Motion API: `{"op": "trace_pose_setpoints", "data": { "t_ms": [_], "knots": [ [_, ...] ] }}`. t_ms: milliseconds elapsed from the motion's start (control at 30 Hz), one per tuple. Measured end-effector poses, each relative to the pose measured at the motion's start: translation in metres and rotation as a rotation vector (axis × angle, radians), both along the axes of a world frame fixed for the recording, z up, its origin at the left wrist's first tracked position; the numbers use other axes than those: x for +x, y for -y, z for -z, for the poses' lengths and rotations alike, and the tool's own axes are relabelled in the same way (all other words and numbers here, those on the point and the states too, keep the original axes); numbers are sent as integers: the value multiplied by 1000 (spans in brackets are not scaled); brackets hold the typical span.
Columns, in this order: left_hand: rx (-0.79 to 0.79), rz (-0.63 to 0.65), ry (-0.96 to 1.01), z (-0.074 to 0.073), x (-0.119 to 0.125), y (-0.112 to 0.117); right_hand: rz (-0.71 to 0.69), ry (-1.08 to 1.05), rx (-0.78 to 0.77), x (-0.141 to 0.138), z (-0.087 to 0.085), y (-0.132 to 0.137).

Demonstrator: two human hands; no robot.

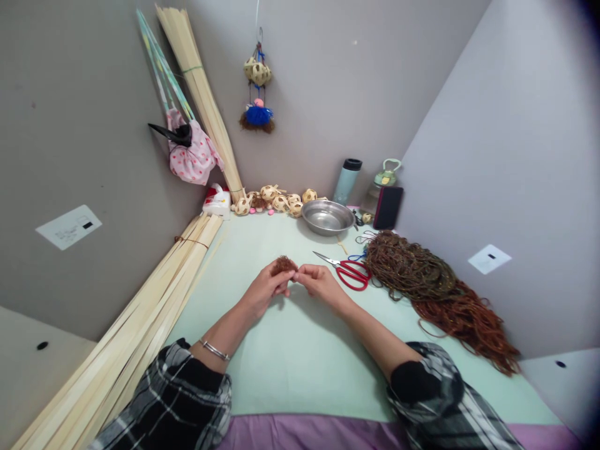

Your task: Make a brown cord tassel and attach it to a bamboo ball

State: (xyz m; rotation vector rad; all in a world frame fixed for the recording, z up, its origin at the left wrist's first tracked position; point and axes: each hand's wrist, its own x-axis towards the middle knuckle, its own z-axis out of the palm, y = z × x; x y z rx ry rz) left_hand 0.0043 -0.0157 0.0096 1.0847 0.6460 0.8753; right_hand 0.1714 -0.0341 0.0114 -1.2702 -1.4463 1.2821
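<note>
Over the middle of the pale green tabletop, my left hand is closed on a small brown fringed tuft of yarn, its frayed ends sticking up above the fingers. My right hand meets it from the other side, thumb and forefinger pinched at the tuft's right edge. What lies between the right fingertips is too small to make out. Right of the hands lie red-handled scissors, blades pointing back and left and slightly parted.
Brown and rust yarn is heaped at the right. Behind stand a metal bowl, woven strip balls, a tumbler and a phone. Pale strips line the left edge. A finished-looking ornament hangs at the back wall.
</note>
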Motion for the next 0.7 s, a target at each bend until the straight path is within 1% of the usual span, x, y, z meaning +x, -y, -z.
{"op": "trace_pose_setpoints", "data": {
  "t_ms": [100,167,233,300,367,433,500,567,633,700],
  "knots": [
    [-45,38,23,0,-4,-5,-61,43,-4,1,1,1],
    [-102,-3,61,1,-5,-8,-87,44,-5,1,0,2],
    [-150,-72,111,2,-6,-11,-101,19,-18,1,-3,2],
    [-183,-149,168,3,-6,-14,-83,-76,-65,2,-5,2],
    [-207,-223,197,5,-8,-16,-29,-226,-127,5,-5,0],
    [-212,-239,159,7,-8,-16,55,-367,-154,11,-3,-4],
    [-181,-156,74,8,-7,-14,141,-445,-135,16,0,-8],
    [-128,-5,-13,8,-4,-9,193,-459,-111,18,2,-10],
    [-88,135,-71,7,0,-4,186,-420,-90,17,2,-10],
    [-69,205,-83,7,4,1,157,-326,-39,12,0,-7]
  ]
}}
